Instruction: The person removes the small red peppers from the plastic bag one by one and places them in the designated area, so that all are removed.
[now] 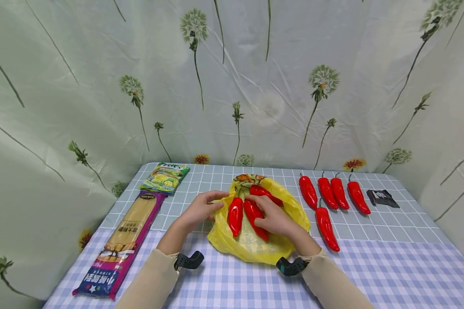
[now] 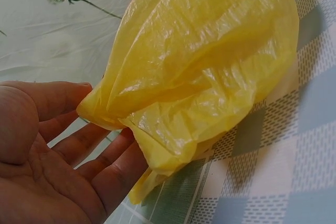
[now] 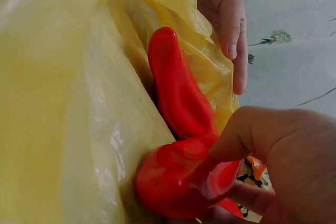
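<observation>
The red, glossy, elongated chilli pepper (image 1: 251,214) lies inside the yellow thin-plastic bag (image 1: 239,246), under the right hand (image 1: 273,216). Its long axis runs obliquely: the stem end faces away from the person and slightly left, the tip toward the person and slightly right.

Right hand: thumb and fingers grip this pepper; the grip is narrow. Left hand (image 1: 202,209): touches the bag's left rim, fingers nearly straight; whether it pinches the plastic cannot be told.

Two further peppers are in the bag. The left inner pepper (image 1: 235,217) has its stem away from the person, its tip toward them and its axis nearly fore-and-aft. The far inner pepper (image 1: 267,195) lies crosswise, its narrow end to the right.

Right of the bag lie five loose red peppers (image 1: 339,194), stems away from the person, tips toward them and angled right. The nearest is set apart in front of the row of four.

Beyond the row's right end is a small black packet (image 1: 383,198). On the left lie a long purple-edged pasta packet (image 1: 120,244) and, at its far end, a green-and-yellow packet (image 1: 165,178).
</observation>
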A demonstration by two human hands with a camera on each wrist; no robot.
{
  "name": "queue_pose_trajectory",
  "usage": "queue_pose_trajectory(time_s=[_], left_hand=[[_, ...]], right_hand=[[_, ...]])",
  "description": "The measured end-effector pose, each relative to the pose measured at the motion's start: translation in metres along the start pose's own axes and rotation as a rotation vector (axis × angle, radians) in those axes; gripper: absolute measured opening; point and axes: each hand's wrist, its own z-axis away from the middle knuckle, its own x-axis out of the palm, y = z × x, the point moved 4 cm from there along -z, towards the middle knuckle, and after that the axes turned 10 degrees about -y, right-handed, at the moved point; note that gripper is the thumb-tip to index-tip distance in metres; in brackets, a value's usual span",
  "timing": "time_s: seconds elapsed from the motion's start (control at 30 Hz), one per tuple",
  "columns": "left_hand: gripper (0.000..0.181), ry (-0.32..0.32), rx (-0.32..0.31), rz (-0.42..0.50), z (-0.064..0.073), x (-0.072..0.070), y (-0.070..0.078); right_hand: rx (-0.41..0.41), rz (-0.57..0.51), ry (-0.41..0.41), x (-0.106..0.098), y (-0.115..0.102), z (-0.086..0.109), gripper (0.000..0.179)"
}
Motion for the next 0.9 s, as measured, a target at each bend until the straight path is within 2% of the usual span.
queue_pose_trajectory(time_s=[0.17,0.43,0.63,0.9], left_hand=[[0.035,0.004,0.002,0.005,0.0,0.0,-0.001],[0.037,-0.025,0.013,0.007,-0.001,-0.001,-0.001],[0.037,-0.025,0.015,0.007,-0.001,-0.001,-0.001],[0.035,-0.008,0.001,0.024,-0.001,-0.001,-0.001]], right_hand=[[0.005,0.048,-0.006,0.0,-0.001,0.0,0.069],[0.002,-0.021,0.017,-0.004,-0.001,0.0,0.065],[-0.065,-0.088,-0.028,-0.011,-0.007,0.004,0.064],[-0.129,-0.073,-0.037,-0.026,-0.015,0.011,0.057]])
